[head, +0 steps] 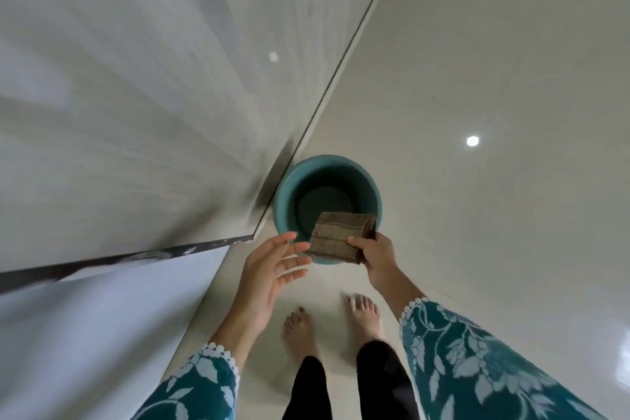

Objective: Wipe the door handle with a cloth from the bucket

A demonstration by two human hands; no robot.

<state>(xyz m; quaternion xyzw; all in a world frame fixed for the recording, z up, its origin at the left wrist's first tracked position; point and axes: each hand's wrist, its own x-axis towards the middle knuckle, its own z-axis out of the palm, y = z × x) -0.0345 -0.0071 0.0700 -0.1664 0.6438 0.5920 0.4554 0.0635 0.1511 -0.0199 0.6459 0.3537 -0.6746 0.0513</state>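
Note:
A teal bucket [370, 187] stands on the floor against the foot of a pale grey door [136, 95]. Above the bucket's near rim my right hand [376, 257] grips a folded brown cloth [341, 237] by its right corner. My left hand [272, 264] is open just left of the cloth, fingers spread and pointing toward it, not touching it. The bucket looks empty inside. No door handle is in view.
The floor is glossy cream tile [494, 78] with lamp reflections. A dark door edge [119, 257] and a white panel [85, 334] lie to my left. My bare feet [334, 320] stand just behind the bucket.

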